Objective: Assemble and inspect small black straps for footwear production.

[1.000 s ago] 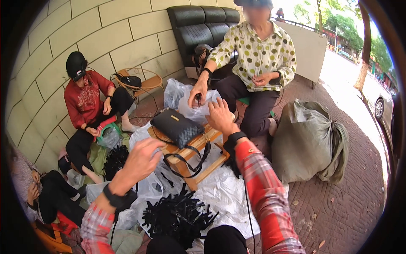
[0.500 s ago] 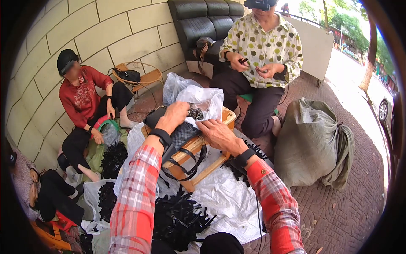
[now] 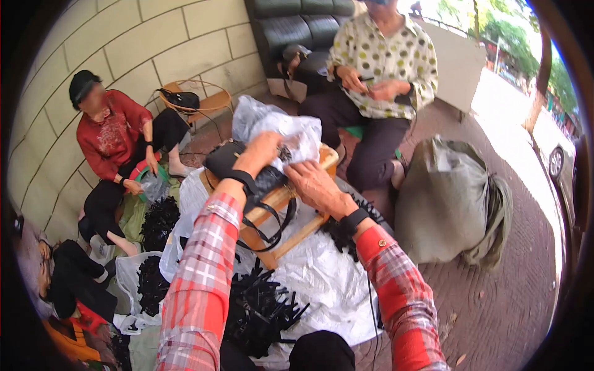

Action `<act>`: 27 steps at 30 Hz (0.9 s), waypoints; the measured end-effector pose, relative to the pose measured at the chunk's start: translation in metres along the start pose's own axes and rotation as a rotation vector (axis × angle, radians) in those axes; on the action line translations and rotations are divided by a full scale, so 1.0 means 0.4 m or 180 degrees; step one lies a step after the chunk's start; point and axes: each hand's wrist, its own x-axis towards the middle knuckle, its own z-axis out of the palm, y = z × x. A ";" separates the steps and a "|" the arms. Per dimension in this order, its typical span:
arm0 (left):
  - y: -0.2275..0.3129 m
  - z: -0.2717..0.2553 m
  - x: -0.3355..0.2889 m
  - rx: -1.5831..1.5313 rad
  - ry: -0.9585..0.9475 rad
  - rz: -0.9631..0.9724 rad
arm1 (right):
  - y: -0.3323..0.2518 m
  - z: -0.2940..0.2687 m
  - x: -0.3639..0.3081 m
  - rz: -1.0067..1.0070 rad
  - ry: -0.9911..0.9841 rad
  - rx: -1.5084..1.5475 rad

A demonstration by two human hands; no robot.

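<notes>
A clear plastic bag (image 3: 263, 117) with small dark pieces in its mouth rests on a wooden stool (image 3: 328, 158). My left hand (image 3: 258, 153) is closed at the near left side of its opening, fingertips partly hidden. On the opposite side, my right hand (image 3: 317, 187) has its fingers bent and pressed on the bag's near edge. Just under my left wrist, a black handbag (image 3: 224, 159) lies on the stool, its strap (image 3: 272, 240) hanging down the front. Black strip-like parts (image 3: 263, 318) are heaped on a white sheet (image 3: 328, 290) below my arms.
Facing me sits a person in a dotted shirt (image 3: 380, 68), handling a small item. To the left, a person in red (image 3: 114, 133) holds a plastic bag near black piles. A big grey-green sack (image 3: 442, 204) stands at the right. Behind are a rattan chair (image 3: 213, 102) and black sofa (image 3: 291, 37).
The view has shifted slightly, so the scene sits a little lower and to the left. Both my hands stay at the plastic bag. The facing person's hands have come closer together.
</notes>
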 end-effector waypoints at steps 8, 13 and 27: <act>-0.196 -0.093 0.051 -0.0032 -0.0194 -0.0349 | -0.033 -0.149 -0.614 0.2457 -0.0562 0.1269; -0.127 -0.026 0.059 -0.0084 -0.0291 -0.0014 | -0.200 -0.063 -1.110 0.4155 -0.1009 0.0919; -0.034 -0.200 -0.136 -0.7248 0.0836 -0.1399 | -0.303 0.103 -1.162 0.4383 -0.1556 -0.0244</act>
